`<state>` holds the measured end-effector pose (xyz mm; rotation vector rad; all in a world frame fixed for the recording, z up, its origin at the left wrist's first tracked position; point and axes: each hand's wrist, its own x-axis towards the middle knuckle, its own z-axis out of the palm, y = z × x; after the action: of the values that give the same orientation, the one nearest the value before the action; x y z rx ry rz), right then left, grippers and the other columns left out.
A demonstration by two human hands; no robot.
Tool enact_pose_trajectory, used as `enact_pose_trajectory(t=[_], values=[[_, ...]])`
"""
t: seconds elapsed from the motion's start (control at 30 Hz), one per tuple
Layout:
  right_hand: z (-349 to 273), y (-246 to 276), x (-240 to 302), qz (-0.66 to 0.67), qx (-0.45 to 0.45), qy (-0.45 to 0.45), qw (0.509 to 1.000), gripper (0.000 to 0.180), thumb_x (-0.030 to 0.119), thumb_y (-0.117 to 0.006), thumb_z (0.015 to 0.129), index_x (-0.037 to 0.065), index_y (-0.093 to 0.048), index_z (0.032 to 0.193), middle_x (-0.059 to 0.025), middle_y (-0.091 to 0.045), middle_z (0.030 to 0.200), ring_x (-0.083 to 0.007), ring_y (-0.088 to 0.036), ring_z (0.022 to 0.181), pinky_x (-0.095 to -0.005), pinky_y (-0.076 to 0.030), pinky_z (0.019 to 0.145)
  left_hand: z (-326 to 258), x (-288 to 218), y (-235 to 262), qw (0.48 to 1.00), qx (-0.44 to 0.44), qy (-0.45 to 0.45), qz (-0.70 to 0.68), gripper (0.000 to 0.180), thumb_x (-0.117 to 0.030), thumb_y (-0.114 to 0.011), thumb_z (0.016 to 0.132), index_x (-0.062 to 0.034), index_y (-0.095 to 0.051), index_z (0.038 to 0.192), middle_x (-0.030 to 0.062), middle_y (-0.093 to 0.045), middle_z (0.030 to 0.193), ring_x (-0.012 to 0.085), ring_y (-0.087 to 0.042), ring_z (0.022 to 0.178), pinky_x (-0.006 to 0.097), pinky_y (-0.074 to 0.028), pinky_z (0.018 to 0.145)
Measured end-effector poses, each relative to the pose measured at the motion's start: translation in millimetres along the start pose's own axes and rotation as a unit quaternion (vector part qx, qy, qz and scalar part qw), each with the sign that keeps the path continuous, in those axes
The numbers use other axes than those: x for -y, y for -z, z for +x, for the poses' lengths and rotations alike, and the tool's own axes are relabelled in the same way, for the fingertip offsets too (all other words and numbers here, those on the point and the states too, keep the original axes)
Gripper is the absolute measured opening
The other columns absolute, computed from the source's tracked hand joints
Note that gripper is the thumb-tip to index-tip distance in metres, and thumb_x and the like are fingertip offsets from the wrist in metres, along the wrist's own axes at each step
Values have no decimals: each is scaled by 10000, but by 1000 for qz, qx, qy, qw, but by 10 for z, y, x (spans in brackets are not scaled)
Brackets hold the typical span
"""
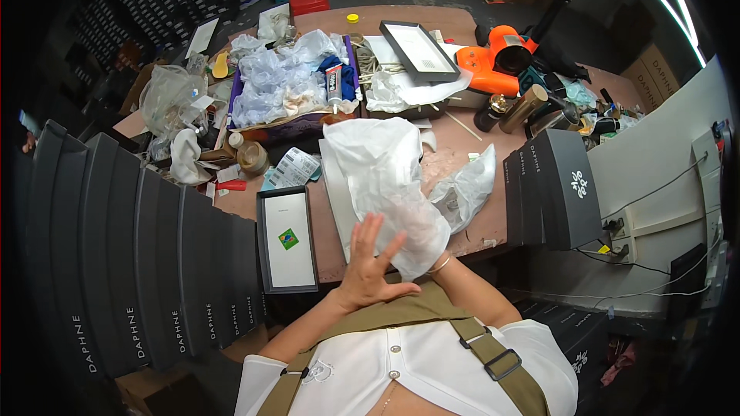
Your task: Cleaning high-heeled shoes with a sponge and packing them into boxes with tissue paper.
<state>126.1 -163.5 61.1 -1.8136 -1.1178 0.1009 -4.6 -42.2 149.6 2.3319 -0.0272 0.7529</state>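
Left hand (368, 262), fingers spread, flat against the white plastic bag (385, 177); bag runs up-left from it; right hand hidden inside, grip unseen

The single view comes from a wide fisheye camera worn on the person's head, looking steeply down over the chest and forearms onto the cluttered reddish-brown worktable (462, 23). It sits close above the table's near edge; straight lines bow toward the rim, where the row of tall dark grey boxes (139, 262) curves.
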Motion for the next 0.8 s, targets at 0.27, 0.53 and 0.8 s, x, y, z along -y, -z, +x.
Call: enact_pose_trajectory(t=[0.27,0.53,0.8], values=[[320,-325,-822,-83,-110,114,984,315,67,-563,828,38,-560,1141,-136,-594,963,-316,-569,872,-396,-456,759,-67,-68,-267,963,107,-148,-199,326,16,-681,747,-9,-640,1070,121,-587,932,269,-603,815,333,-507,692],[494,-19,538,-142,51,84,985,356,160,-616,796,51,-598,1135,-165,-598,1064,-364,-552,995,-446,-423,852,-397,611,-153,543,-97,502,-666,709,-334,-742,814,-75,-402,1379,110,-529,1292,253,-482,1212,467,-374,1046],[-66,-293,308,346,184,-176,903,551,388,-507,927,87,-425,1381,-164,-502,1323,-308,-494,1207,-407,-376,1032,-206,1014,273,690,-339,411,-490,483,-144,-672,833,40,-495,1244,129,-592,1182,251,-607,1034,386,-497,936]])
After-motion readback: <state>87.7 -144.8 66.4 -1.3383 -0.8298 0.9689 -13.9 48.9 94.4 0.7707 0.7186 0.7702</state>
